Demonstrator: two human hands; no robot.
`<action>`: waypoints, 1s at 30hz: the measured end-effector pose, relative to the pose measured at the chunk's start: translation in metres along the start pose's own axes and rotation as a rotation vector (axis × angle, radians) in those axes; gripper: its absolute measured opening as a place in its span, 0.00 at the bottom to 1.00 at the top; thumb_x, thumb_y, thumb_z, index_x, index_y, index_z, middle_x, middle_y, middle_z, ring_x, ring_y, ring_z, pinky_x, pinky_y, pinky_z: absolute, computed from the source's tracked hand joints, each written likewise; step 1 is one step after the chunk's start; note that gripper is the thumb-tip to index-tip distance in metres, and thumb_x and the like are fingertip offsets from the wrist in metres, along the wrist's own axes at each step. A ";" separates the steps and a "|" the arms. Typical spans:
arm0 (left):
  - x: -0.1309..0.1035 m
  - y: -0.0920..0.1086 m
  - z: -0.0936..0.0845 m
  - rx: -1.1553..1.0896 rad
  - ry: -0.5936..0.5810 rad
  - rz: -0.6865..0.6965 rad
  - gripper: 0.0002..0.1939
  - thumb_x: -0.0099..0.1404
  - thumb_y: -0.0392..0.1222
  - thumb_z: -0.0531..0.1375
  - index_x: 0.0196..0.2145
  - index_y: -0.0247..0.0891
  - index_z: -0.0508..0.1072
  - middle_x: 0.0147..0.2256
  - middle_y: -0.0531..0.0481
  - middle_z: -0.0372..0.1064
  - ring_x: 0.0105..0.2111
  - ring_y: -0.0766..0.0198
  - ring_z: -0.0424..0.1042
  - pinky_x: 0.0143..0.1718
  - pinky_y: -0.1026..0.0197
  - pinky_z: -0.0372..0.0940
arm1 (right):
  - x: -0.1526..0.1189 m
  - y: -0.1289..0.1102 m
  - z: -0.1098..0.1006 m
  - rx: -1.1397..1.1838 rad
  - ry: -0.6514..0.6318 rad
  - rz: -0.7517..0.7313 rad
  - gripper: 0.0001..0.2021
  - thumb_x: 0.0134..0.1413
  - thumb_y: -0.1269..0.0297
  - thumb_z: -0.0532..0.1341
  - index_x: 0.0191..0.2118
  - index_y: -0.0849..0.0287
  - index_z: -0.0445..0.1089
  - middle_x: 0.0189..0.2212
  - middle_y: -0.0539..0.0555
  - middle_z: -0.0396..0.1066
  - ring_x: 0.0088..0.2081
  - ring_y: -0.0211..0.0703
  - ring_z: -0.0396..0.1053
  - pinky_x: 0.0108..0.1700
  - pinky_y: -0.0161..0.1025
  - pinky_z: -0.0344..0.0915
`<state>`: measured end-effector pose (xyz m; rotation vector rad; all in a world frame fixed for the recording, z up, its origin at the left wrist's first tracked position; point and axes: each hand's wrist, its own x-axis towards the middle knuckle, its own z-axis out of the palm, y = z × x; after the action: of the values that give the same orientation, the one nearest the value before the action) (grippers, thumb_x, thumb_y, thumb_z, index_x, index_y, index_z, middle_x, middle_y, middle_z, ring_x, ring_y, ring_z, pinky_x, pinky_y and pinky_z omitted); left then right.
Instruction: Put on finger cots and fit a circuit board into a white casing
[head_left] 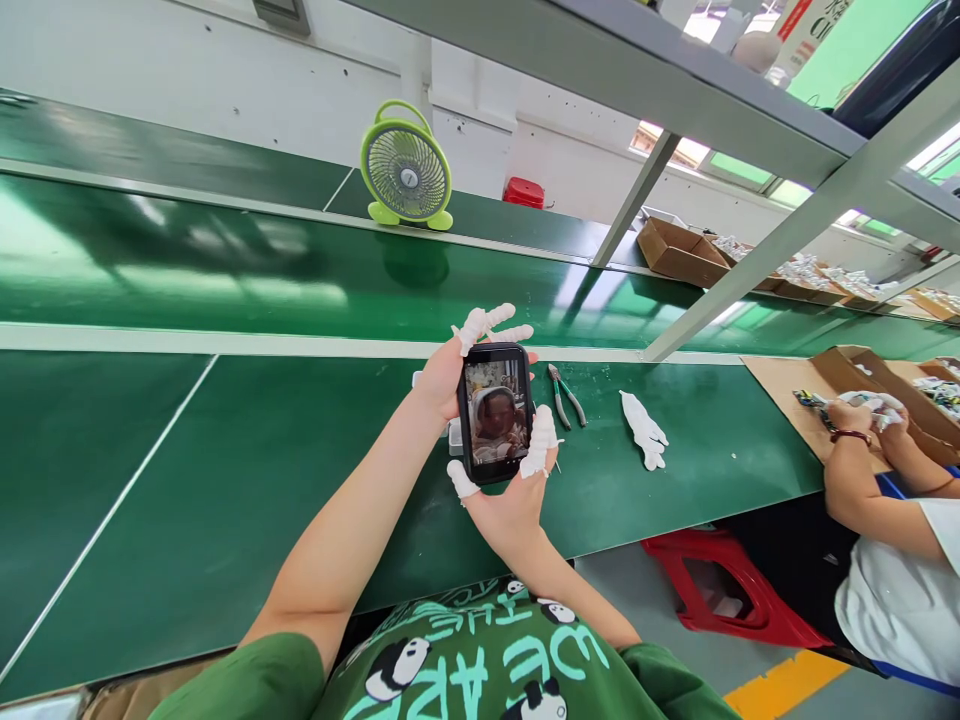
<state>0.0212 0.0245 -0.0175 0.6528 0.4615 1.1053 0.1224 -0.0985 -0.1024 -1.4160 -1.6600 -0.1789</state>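
Note:
I hold a black smartphone [495, 412] upright over the green workbench [225, 470], its screen lit with a picture. My left hand [450, 375] grips its left edge and top, fingers in white finger cots. My right hand [514, 490] supports the bottom, its cotted thumb resting on the screen's right side. Small white parts [454, 437] lie half hidden behind the phone.
Green-handled pliers [565, 396] and a white glove [645, 430] lie right of the phone. A green fan [406, 168] stands at the back beside a red box [523, 192]. A co-worker's hands [862, 415] work over cardboard boxes [855, 375] at right. A red stool [720, 590] stands below.

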 end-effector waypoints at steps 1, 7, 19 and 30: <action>0.000 0.000 0.000 0.002 -0.003 0.000 0.24 0.76 0.54 0.48 0.61 0.42 0.68 0.56 0.40 0.72 0.40 0.54 0.81 0.47 0.43 0.76 | 0.000 0.000 0.000 -0.002 -0.005 0.001 0.52 0.58 0.48 0.64 0.74 0.61 0.29 0.67 0.74 0.48 0.68 0.66 0.53 0.62 0.67 0.64; 0.000 0.000 0.000 -0.009 0.017 -0.012 0.24 0.76 0.54 0.48 0.61 0.41 0.67 0.55 0.40 0.73 0.40 0.54 0.81 0.46 0.45 0.76 | 0.000 0.002 -0.002 0.023 -0.033 0.020 0.55 0.56 0.49 0.66 0.74 0.60 0.28 0.68 0.73 0.47 0.70 0.66 0.50 0.62 0.65 0.65; 0.001 0.000 0.001 -0.064 0.012 -0.032 0.21 0.77 0.50 0.45 0.55 0.38 0.69 0.49 0.41 0.75 0.36 0.54 0.82 0.35 0.50 0.78 | 0.000 0.004 -0.001 0.051 0.025 -0.027 0.56 0.54 0.52 0.69 0.75 0.60 0.30 0.68 0.73 0.49 0.69 0.66 0.53 0.60 0.67 0.67; 0.003 -0.002 -0.001 -0.063 0.011 -0.027 0.21 0.77 0.51 0.46 0.54 0.38 0.70 0.49 0.40 0.76 0.36 0.53 0.82 0.36 0.49 0.77 | -0.002 0.005 0.000 0.051 0.019 -0.013 0.55 0.56 0.50 0.68 0.75 0.58 0.29 0.68 0.72 0.49 0.69 0.69 0.52 0.61 0.70 0.65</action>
<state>0.0230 0.0273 -0.0200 0.5840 0.4419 1.0945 0.1264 -0.0977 -0.1059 -1.3620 -1.6473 -0.1554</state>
